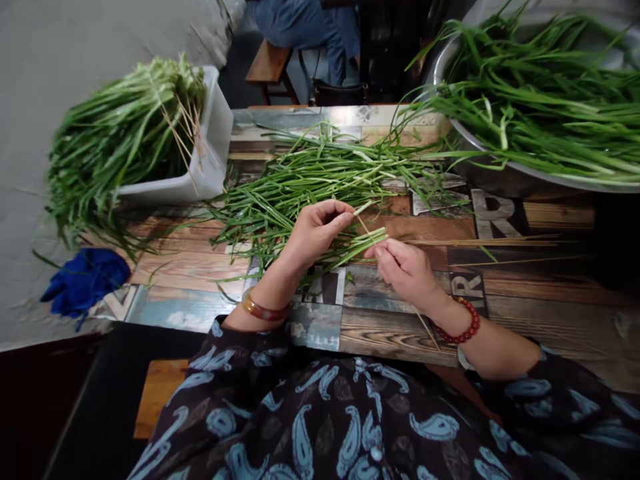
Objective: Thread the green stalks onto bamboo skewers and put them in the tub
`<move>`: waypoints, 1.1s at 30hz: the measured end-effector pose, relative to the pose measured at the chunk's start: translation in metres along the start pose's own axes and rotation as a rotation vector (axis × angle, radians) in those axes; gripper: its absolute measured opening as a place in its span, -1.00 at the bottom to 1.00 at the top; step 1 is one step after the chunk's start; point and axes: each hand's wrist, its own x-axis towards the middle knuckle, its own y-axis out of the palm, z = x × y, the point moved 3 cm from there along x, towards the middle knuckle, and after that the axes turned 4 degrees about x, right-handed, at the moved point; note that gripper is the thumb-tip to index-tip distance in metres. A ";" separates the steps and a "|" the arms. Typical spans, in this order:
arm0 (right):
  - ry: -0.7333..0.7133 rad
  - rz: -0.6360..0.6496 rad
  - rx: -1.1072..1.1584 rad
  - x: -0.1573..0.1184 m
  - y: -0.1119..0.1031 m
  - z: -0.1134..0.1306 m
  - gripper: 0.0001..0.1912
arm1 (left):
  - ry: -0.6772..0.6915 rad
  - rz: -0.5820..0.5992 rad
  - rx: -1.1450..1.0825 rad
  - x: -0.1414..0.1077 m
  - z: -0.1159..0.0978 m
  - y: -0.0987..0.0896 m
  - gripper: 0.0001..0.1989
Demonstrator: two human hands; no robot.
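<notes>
Left hand (311, 235): thumb and forefinger closed in a narrow pinch at the pale, smooth end of a green stalk (363, 208). Right hand (406, 269): fingers curled tight about a thin stick (426, 328), straight and wood-coloured, its lower length jutting out beneath the palm toward the desk's near edge. A slim length of stick also spans the gap between the two hands. A few pale stalk ends (374, 238) lie bunched at the right fingertips; cannot tell whether the stick pierces them.

Beyond the hands, a loose heap of long greens (300, 177): flat, ribbon-like blades, deep green and glossy, paling to rounder whitish stems, strewn mid-desk. More sticks (500, 243), fine and dry-looking, lie right of the right hand. Desk (395, 333) patterned as patchwork planks: streaked grain, bluish panels, block lettering.

Left: white box (219, 113), smooth-walled, squared, tilted in view; threaded greens (115, 127) heaped over its side, stick ends fanning out at the stem end. Crumpled blue glove or cloth (85, 283) near it, soft and folded.

Right: round metal basin (467, 137), shiny curved rim, piled with long loose blades (540, 100).

Wrists: glossy amber-red bangle (263, 311) on the left, round red beads (469, 321) on the right.
</notes>
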 end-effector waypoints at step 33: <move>-0.010 0.002 0.002 -0.002 0.000 0.000 -0.64 | 0.194 -0.118 0.144 -0.002 -0.002 0.000 -0.89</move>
